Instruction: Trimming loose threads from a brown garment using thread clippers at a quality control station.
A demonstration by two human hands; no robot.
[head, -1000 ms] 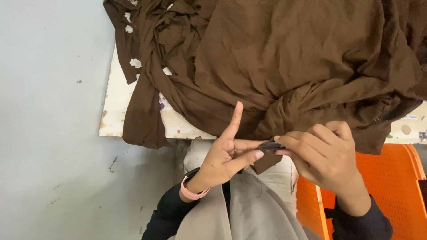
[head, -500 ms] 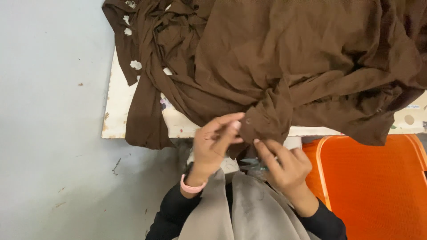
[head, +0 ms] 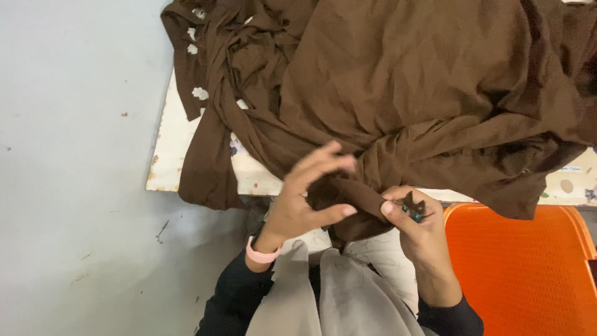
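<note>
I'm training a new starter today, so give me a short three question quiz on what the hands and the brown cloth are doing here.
1. True or false: the brown cloth lies folded flat.
2. Which hand wears the pink wristband?
3. Multiple choice: what sits to the person's right? A) an orange chair B) a blue bucket C) a green box.

Key:
1. False; it is bunched and hangs over the edge of the table.
2. The left hand, which pinches a cloth fold; the right hand holds a small dark object at the same fold.
3. A, the orange chair.
</note>
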